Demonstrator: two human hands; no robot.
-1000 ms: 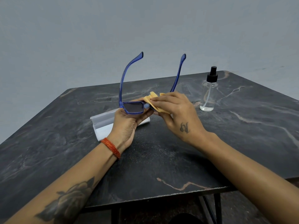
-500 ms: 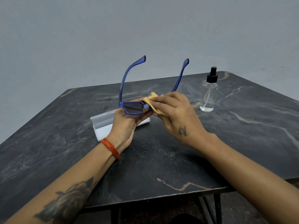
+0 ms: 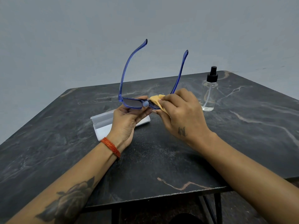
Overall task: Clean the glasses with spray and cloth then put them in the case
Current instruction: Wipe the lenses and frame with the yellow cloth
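Above the dark marbled stone table (image 3: pixel 178 159), the person holds a pair of blue translucent plastic-framed glasses with dark lenses (image 3: pixel 134 103), front edge down and both temple arms pointing up and away. The left hand (image 3: pixel 127 120) grips the frame at the left lens and bridge, fingers curled round it with a painted thumbnail resting at the bridge. The right hand (image 3: pixel 179 113) pinches a small yellow cleaning cloth (image 3: pixel 156 101) folded over the right lens, so that lens is mostly hidden. Judging by this, the wiping step is under way and the casing step is not yet done. The open white rectangular case (image 3: pixel 103 125) lies on the table just behind and below the left hand, and the clear spray bottle with a black pump top (image 3: pixel 209 94) stands upright to the right, apart from both hands. The main risks appear to be twisting the frame if the cloth hand presses hard against a one-sided hold, bare fingertips smearing the left lens, or an elbow swing knocking the light bottle over.
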